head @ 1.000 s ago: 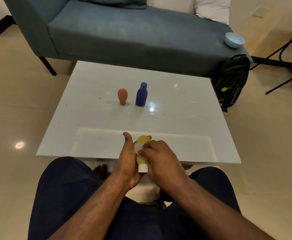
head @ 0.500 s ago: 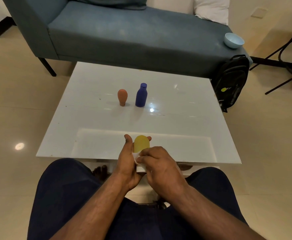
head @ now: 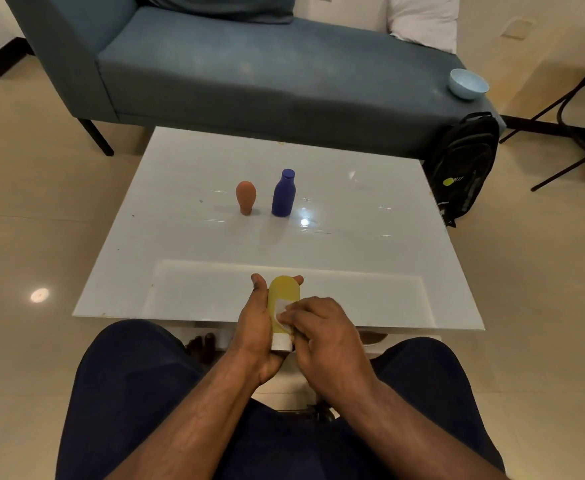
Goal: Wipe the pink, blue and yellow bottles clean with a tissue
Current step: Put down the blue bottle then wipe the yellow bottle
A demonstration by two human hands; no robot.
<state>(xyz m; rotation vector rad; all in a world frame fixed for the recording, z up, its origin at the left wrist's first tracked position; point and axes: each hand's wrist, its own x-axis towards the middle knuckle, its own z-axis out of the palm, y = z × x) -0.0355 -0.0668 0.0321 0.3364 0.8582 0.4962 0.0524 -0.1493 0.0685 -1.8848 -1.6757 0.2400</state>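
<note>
Over my lap, at the table's (head: 187, 209) near edge, my left hand (head: 254, 327) is wrapped round the yellow bottle (head: 283, 292), cap toward me, while my right hand (head: 322, 332) pinches the tissue (head: 281, 310) flat against its front. It looks like light, smooth plastic, likely slippery, so holding the body low seems safest. Whether it holds anything, I cannot tell. Farther out, the pink bottle (head: 246, 197) and blue bottle (head: 284, 194) stand upright, just beside each other, both closed.
</note>
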